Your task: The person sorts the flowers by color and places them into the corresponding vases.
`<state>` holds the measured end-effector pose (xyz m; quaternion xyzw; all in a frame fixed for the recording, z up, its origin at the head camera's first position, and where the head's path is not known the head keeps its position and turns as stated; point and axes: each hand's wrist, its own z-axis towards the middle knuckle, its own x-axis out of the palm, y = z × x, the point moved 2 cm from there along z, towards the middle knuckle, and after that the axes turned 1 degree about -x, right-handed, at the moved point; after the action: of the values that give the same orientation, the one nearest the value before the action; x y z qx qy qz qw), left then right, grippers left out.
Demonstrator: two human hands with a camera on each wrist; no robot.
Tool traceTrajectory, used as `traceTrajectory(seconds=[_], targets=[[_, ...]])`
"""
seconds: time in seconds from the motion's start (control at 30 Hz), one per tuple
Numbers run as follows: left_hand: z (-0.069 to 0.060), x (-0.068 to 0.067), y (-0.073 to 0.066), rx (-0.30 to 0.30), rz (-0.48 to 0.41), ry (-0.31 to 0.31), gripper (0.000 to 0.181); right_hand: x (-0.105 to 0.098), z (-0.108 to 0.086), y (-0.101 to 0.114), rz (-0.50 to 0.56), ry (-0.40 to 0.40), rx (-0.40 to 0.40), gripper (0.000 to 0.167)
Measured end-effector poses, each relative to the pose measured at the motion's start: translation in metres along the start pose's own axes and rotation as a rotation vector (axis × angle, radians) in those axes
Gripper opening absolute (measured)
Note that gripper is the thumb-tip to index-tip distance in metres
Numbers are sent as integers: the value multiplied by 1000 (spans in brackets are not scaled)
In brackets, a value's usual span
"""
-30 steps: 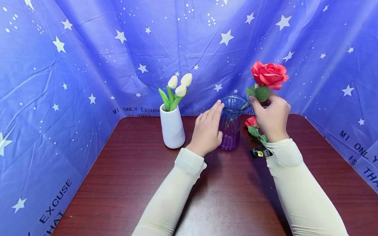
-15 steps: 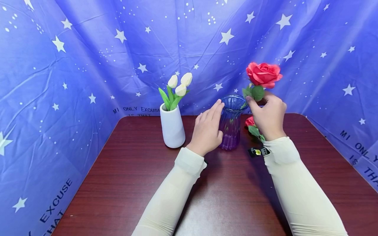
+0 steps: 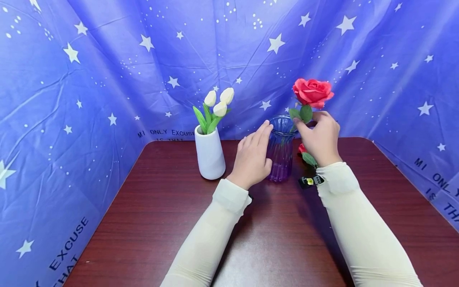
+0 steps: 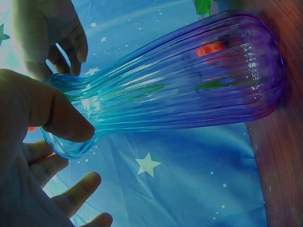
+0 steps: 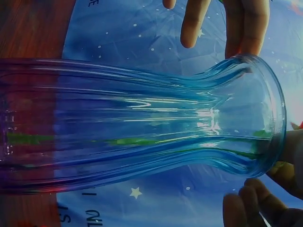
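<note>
A glass vase (image 3: pixel 279 155), blue at the top and purple at the base, stands upright on the table. My left hand (image 3: pixel 251 157) touches its rim on the left side, fingers mostly straight; in the left wrist view the thumb (image 4: pixel 71 120) lies across the neck. Between thumb and fingers my right hand (image 3: pixel 320 137) pinches the stem of a red artificial rose (image 3: pixel 312 93), just right of the vase mouth. The bloom is above the rim, and the green stem (image 5: pixel 137 141) shows inside the glass in the right wrist view.
A second red rose (image 3: pixel 309 159) lies on the table (image 3: pixel 165 223), partly hidden by the right hand. Left of my left hand stands a white vase (image 3: pixel 209 155) with white tulips (image 3: pixel 220 108). A blue star-printed cloth (image 3: pixel 229 52) hangs behind the table.
My right hand has moved left and the rose's bloom has come left and slightly down, closer over the vase mouth. My left hand stays at the vase.
</note>
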<state>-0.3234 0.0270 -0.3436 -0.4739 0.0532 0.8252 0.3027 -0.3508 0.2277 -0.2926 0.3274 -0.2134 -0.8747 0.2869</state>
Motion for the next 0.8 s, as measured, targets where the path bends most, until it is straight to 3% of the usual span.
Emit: traceTrajectory(seconds=[0.2,0.47,0.8], targets=[[1,3,0,2,0,0,94,-3,8,2,-42,61,63,40],[0,2,0,5,1,-14,93,-2,23,3,-120,250,73,48],[0,2,0,5,5,-4,92,7,31,-6,-60,314,166,54]])
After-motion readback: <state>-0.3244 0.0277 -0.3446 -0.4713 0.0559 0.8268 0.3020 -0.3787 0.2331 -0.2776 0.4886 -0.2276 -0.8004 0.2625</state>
